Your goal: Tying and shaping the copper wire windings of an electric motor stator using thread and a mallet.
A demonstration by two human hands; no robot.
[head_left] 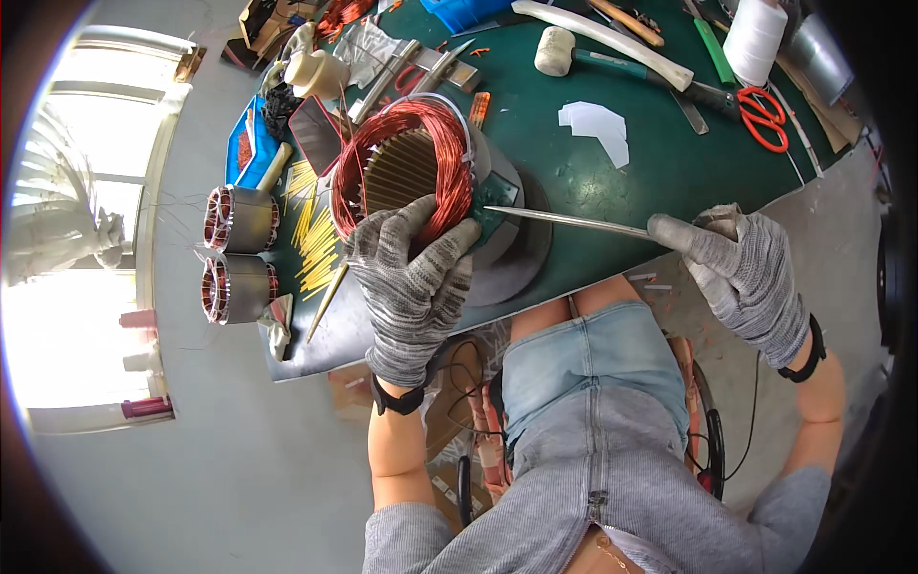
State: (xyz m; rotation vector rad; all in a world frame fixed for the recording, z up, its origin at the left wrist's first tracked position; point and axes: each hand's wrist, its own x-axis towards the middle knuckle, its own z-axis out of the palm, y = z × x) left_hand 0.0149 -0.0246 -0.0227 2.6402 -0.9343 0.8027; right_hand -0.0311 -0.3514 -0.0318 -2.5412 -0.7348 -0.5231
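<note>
A motor stator (492,158) stands tilted on the table, with a thick ring of red copper winding (449,158) around its slotted bore. My left hand (411,282), in a grey knit glove, grips the near side of the winding, fingers over its rim and thumb along the outside. In my gloved right hand (741,273) is a long thin metal rod (574,222) with a tapered end. It points left, and its tip lies close to the stator's near right side, by a dark green piece (492,206). Whether the tip touches it I cannot tell.
Two smaller wound stators (241,220) sit at the table's left edge, beside yellow sticks (316,239) and a phone (316,134). A white-headed mallet (555,51), red-handled scissors (762,120), white paper pieces (595,129) and a thread cone (755,43) lie farther back.
</note>
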